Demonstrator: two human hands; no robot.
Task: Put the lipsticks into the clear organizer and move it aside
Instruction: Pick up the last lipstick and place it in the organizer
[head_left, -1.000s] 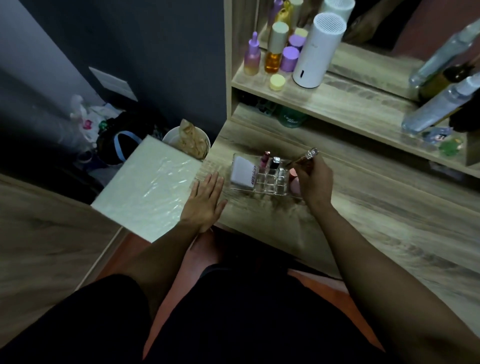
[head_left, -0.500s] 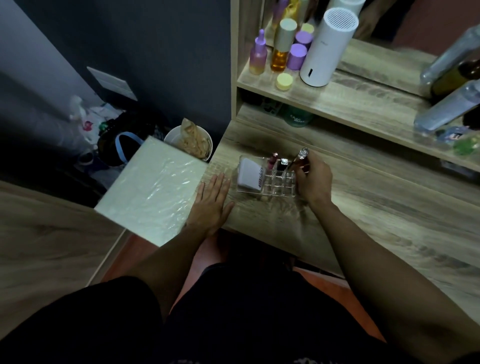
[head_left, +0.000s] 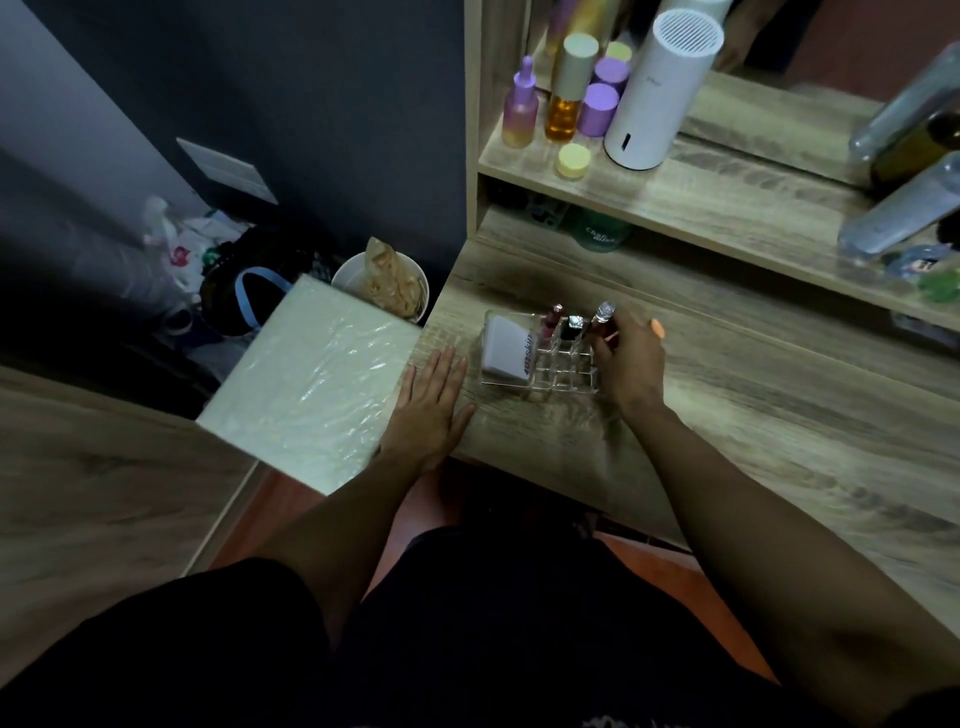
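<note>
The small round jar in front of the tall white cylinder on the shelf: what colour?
Pale yellow jar; head view.

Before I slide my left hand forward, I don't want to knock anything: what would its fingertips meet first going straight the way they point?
Probably the clear organizer: the left hand lies flat on the desk, fingers pointing up and slightly right toward its near-left corner, where the white box sits. The line is close; it might just pass left.

The grey-brown wood-grain tabletop (head_left: 727, 415) looks matt and streaked. On it, the clear plastic grid organizer (head_left: 540, 358) is glossy and see-through. The lipstick with the faceted silver cap (head_left: 605, 313) glints like metal or chromed plastic. At the near left, the pale square panel wrapped in crinkled film (head_left: 311, 384) shines. On the far shelf, the white plastic cylinder with a slotted top (head_left: 660, 88) is smooth and satin.
</note>
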